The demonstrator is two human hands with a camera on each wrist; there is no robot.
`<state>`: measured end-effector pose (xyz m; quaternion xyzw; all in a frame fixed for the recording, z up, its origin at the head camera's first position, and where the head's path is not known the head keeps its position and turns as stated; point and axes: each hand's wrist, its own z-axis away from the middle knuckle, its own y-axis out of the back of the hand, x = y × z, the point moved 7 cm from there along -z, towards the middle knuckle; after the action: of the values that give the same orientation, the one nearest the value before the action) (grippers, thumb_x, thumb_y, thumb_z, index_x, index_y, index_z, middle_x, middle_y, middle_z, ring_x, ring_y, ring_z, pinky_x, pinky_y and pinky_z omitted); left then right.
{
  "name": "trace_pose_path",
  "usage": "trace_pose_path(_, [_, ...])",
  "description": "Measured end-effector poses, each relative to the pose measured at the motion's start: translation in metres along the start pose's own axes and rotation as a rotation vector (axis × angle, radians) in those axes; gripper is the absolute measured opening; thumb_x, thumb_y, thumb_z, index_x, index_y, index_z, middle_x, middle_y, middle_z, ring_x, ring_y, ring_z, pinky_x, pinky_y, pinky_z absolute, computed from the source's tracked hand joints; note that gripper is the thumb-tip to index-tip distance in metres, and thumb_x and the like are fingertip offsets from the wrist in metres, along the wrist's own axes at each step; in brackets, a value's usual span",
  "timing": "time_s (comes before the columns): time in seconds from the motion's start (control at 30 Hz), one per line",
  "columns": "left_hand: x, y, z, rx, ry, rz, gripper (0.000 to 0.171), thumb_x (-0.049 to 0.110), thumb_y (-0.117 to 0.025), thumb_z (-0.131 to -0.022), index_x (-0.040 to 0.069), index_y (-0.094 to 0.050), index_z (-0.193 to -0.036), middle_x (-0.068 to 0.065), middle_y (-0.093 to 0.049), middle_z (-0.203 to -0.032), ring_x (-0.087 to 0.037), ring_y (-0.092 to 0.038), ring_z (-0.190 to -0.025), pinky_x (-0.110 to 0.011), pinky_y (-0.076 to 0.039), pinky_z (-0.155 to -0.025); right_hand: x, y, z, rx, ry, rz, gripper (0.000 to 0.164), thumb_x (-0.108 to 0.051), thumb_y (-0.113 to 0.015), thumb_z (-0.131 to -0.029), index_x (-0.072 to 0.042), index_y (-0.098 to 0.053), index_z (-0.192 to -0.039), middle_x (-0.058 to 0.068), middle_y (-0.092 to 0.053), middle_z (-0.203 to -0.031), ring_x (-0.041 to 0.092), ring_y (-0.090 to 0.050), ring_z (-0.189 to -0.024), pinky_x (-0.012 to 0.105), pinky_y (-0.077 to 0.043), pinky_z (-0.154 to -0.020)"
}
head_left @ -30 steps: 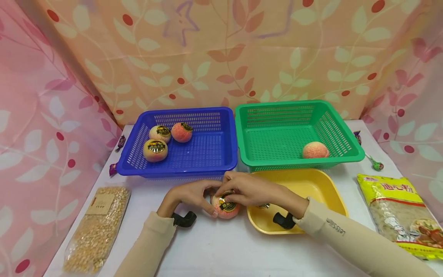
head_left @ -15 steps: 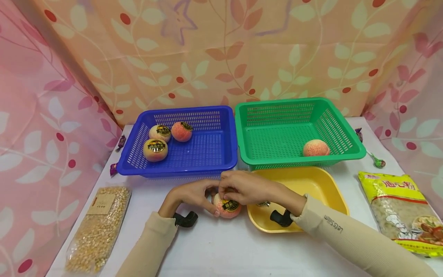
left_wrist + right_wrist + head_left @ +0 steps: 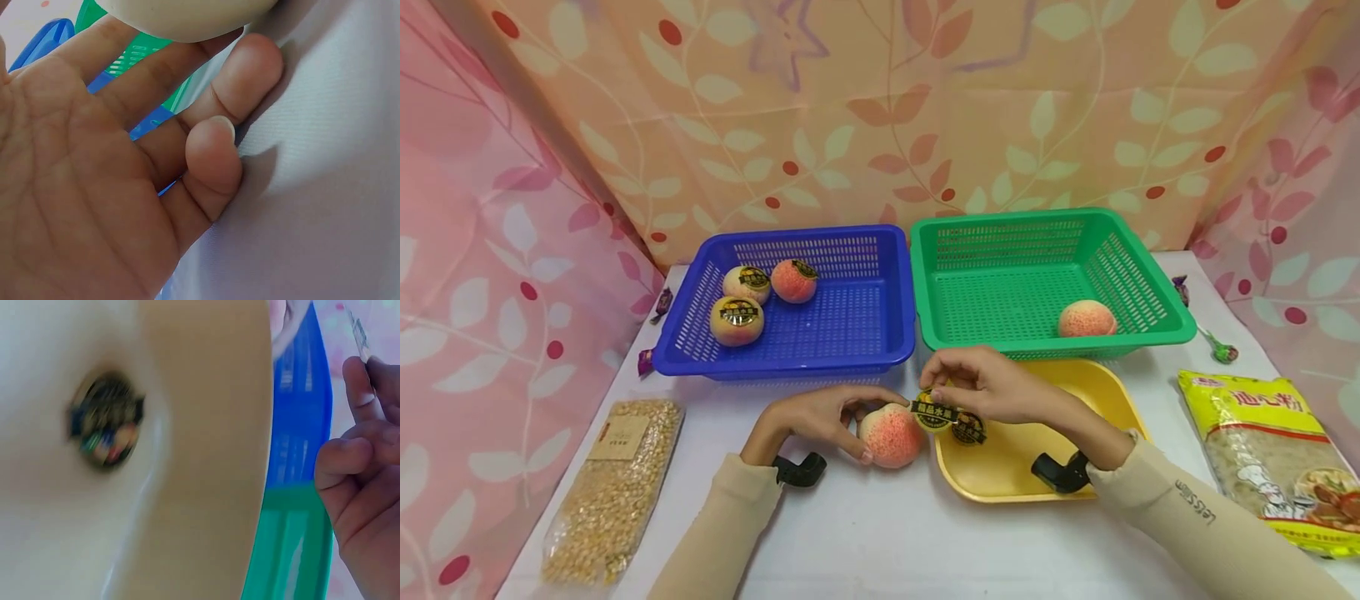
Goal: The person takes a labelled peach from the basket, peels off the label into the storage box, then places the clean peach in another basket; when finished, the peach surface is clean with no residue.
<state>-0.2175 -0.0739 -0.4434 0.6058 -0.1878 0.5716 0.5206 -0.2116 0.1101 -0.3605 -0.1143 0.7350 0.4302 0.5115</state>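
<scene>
My left hand (image 3: 820, 419) holds a pink-and-cream peach (image 3: 891, 437) on the white tabletop, thumb in front and fingers behind. No label shows on this peach's visible side. Only a pale part of the peach (image 3: 187, 17) appears at the top of the left wrist view. My right hand (image 3: 988, 385) pinches a black-and-gold sticker (image 3: 932, 413) between thumb and forefinger, just right of the peach and apart from it. In the right wrist view the sticker (image 3: 359, 334) is seen nearly edge-on. Another such sticker (image 3: 970, 430) lies inside the yellow tray (image 3: 1000, 483), below that hand.
Behind stand a blue basket (image 3: 842, 367) with three labelled peaches (image 3: 737, 325) and a green basket (image 3: 985, 308) with one peach (image 3: 1087, 319). A bag of corn kernels (image 3: 610, 500) lies left, a yellow food packet (image 3: 1270, 458) right. Wrapped candies (image 3: 1223, 350) lie near both sides.
My right hand has pulled the sticker off the peach and moved right with it, over the tray's edge. The left hand has kept its hold on the peach.
</scene>
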Motion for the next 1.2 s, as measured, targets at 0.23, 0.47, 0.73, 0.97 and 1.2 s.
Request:
trace_pose_path(0.23, [-0.002,0.001,0.0,0.003,0.029,0.006,0.077,0.018,-0.087,-0.078,0.024,-0.053,-0.147,0.003,-0.062,-0.136,-0.016,-0.057,-0.098,-0.038,-0.053,-0.084,0.026,0.024,0.031,-0.058,-0.083,0.068,0.023,-0.01,-0.067,-0.098,-0.006,-0.071,-0.121,0.001,-0.07,-0.087,0.0,-0.043,-0.06,0.019,-0.041,-0.055])
trace_pose_path(0.47, [0.0,0.001,0.0,0.007,0.033,0.018,0.076,0.018,-0.088,-0.078,0.025,-0.054,-0.146,0.002,-0.063,-0.132,-0.017,-0.057,-0.095,-0.034,-0.051,-0.081,0.051,0.036,0.053,-0.171,-0.16,0.131,0.016,-0.008,-0.065,-0.098,-0.008,-0.074,-0.112,0.0,-0.07,-0.091,0.001,-0.049,-0.067,0.018,-0.045,-0.062])
trace_pose_path(0.73, [0.001,0.0,0.0,0.005,0.029,0.027,0.074,0.019,-0.088,-0.079,0.024,-0.054,-0.145,0.002,-0.064,-0.131,-0.017,-0.056,-0.095,-0.033,-0.051,-0.08,0.07,0.039,0.064,-0.225,-0.235,0.127,0.018,-0.009,-0.068,-0.096,-0.008,-0.072,-0.114,-0.001,-0.06,-0.085,0.004,-0.049,-0.071,0.018,-0.043,-0.065])
trace_pose_path(0.97, [0.0,0.0,0.0,0.008,0.036,0.023,0.074,0.02,-0.088,-0.079,0.025,-0.054,-0.145,0.002,-0.064,-0.13,-0.017,-0.056,-0.095,-0.029,-0.05,-0.079,0.074,0.041,0.069,-0.243,-0.265,0.136,0.028,-0.016,-0.072,-0.095,-0.007,-0.069,-0.121,0.001,-0.066,-0.095,0.006,-0.051,-0.072,0.02,-0.045,-0.065])
trace_pose_path(1.2, [0.0,-0.001,-0.001,0.006,0.037,0.035,0.074,0.019,-0.087,-0.079,0.024,-0.054,-0.145,0.001,-0.064,-0.132,-0.018,-0.056,-0.097,-0.033,-0.051,-0.081,0.068,0.045,0.075,-0.232,-0.255,0.225,0.037,-0.023,-0.072,-0.095,-0.008,-0.067,-0.129,0.002,-0.068,-0.102,0.003,-0.047,-0.064,0.02,-0.043,-0.06])
